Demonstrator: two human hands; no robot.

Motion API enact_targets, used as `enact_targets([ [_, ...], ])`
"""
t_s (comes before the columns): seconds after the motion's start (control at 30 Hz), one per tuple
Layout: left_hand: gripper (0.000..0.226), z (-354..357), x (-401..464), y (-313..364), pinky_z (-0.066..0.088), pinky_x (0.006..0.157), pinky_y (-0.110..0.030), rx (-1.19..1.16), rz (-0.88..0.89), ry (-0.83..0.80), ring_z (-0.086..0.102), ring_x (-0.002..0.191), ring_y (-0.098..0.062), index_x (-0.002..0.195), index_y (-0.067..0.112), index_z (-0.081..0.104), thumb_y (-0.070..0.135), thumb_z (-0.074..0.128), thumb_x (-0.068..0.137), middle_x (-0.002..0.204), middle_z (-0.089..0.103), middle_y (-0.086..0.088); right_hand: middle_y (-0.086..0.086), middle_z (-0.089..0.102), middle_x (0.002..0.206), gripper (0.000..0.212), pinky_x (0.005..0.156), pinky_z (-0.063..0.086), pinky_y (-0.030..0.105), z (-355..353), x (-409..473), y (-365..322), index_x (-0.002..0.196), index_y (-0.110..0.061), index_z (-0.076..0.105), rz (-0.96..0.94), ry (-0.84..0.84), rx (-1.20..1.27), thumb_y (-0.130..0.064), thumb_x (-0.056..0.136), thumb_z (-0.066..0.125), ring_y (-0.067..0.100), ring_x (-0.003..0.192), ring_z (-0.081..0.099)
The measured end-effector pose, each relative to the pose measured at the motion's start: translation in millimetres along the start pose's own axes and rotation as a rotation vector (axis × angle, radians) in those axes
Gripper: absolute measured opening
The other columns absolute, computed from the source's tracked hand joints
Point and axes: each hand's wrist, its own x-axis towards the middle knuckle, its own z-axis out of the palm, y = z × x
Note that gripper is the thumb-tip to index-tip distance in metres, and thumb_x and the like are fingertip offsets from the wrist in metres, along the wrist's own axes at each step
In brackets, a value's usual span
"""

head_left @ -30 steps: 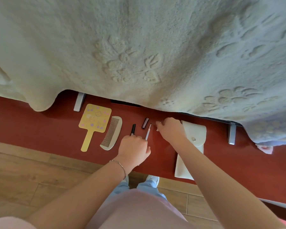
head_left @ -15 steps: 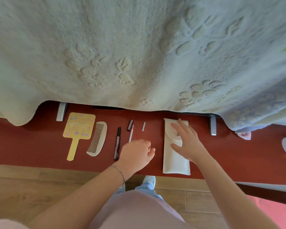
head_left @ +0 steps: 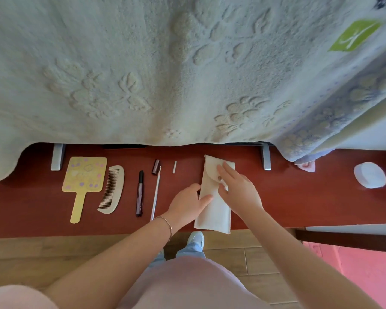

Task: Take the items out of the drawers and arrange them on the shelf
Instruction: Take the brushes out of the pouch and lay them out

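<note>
A white snap pouch (head_left: 214, 211) lies lengthwise on the red-brown shelf (head_left: 299, 197). My left hand (head_left: 187, 202) grips its left edge, thumb on top. My right hand (head_left: 237, 189) rests flat on the flap, fingers spread beside the snap. To the left lie a thin white pencil (head_left: 155, 195), a dark liner pen (head_left: 140, 192), a small dark cap (head_left: 155, 166), a tiny white cap (head_left: 174, 167), a cream comb (head_left: 112, 189) and a yellow hand mirror (head_left: 83, 181).
A pale fleece blanket (head_left: 165, 70) hangs over the shelf's back edge. Two grey brackets (head_left: 58, 156) (head_left: 266, 157) stand under it. A round white jar (head_left: 370, 175) and a pink object (head_left: 306, 166) sit at the right. Wooden floor (head_left: 31, 253) lies below.
My left hand moved right from beside the pencil and took the pouch's left edge. My right hand stays on the flap. The view shifted slightly.
</note>
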Motion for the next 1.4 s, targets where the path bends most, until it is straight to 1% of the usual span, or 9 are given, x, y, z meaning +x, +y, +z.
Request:
enact_targets([
  [0.2,0.039,-0.4,-3.7,10.8,0.049,0.07,-0.018,-0.459,-0.038,0.029,0.059,0.089,-0.009,0.119,0.012,0.043,0.038,0.053,0.092,0.105,0.058,0.002,0.003,0.07,0.11,0.038,0.083,0.048,0.033,-0.2,-4.2,-6.5,0.107,-0.016,0.07,0.032,0.166,0.177,-0.032,0.089,0.042,0.033,0.102,0.061],
  [0.33,0.041,-8.7,-6.3,13.9,0.054,0.083,-0.034,-0.825,-0.118,-0.012,0.063,0.097,-0.018,0.127,0.018,0.04,0.029,0.056,0.091,0.111,0.062,-0.003,0.001,0.073,0.101,0.031,0.088,0.048,0.039,-5.1,-4.8,-13.8,0.101,-0.015,0.072,-0.055,0.21,0.228,-0.028,0.089,0.047,0.031,0.115,0.055],
  [0.57,0.035,-21.4,-23.7,-3.7,0.051,0.074,-0.024,-0.555,-0.016,-0.096,0.061,0.094,-0.01,0.123,0.027,0.035,0.031,0.052,0.092,0.107,0.059,0.005,-0.005,0.057,0.073,0.019,0.062,0.036,0.024,-46.3,17.0,-9.2,0.104,-0.013,0.068,0.106,0.289,0.425,-0.016,0.091,0.055,0.021,0.077,0.055],
  [0.7,0.037,-23.8,-29.4,-6.2,0.051,0.091,-0.038,-0.728,-0.026,-0.181,0.061,0.103,-0.015,0.125,0.028,0.038,0.029,0.055,0.091,0.115,0.06,0.002,0.006,0.058,0.097,0.033,0.073,0.047,0.035,-52.1,28.6,-10.7,0.114,-0.014,0.057,0.05,0.412,0.311,-0.014,0.082,0.064,0.026,0.089,0.053],
  [0.8,0.042,-25.8,-30.7,-9.8,0.05,0.094,-0.039,-0.757,-0.016,-0.234,0.061,0.105,-0.015,0.129,0.029,0.038,0.025,0.057,0.091,0.117,0.062,0.002,0.012,0.056,0.093,0.038,0.064,0.047,0.037,-50.7,25.8,-17.3,0.108,-0.012,0.049,0.03,0.54,0.196,-0.006,0.077,0.068,0.028,0.079,0.054],
  [0.97,0.04,-29.1,-31.5,-11.6,0.05,0.093,-0.037,-0.793,0.0,-0.263,0.06,0.106,-0.017,0.126,0.03,0.041,0.017,0.056,0.091,0.116,0.062,0.001,0.003,0.048,0.066,0.02,0.055,0.044,0.039,-50.7,21.0,-20.3,0.1,-0.008,0.048,0.155,0.374,0.44,-0.01,0.083,0.059,0.023,0.06,0.048],
  [1.1,0.042,-33.3,-30.5,-12.5,0.05,0.092,-0.041,-0.811,0.005,-0.221,0.061,0.104,-0.021,0.121,0.032,0.045,0.024,0.059,0.083,0.112,0.063,0.0,-0.002,0.055,0.071,0.011,0.06,0.041,0.03,-43.9,17.2,-19.3,0.079,-0.009,0.06,0.004,0.222,0.491,-0.018,0.081,0.065,0.018,0.069,0.05],
  [1.23,0.043,-37.4,-30.3,-14.6,0.053,0.084,-0.038,-0.811,0.006,-0.192,0.064,0.098,-0.021,0.118,0.032,0.046,0.024,0.058,0.078,0.109,0.064,-0.001,-0.012,0.053,0.082,0.023,0.072,0.041,0.025,-37.6,17.0,-21.2,0.089,-0.018,0.068,-0.023,0.128,0.539,-0.035,0.073,0.067,0.018,0.081,0.051],
  [1.4,0.041,-36.3,-34.7,-16.8,0.053,0.083,-0.037,-0.8,0.003,-0.175,0.064,0.098,-0.02,0.123,0.034,0.044,0.024,0.057,0.085,0.109,0.064,0.001,-0.015,0.048,0.085,0.024,0.079,0.043,0.028,-32.1,17.1,-29.0,0.096,-0.019,0.07,0.031,0.107,0.564,-0.024,0.073,0.076,0.017,0.089,0.049],
])
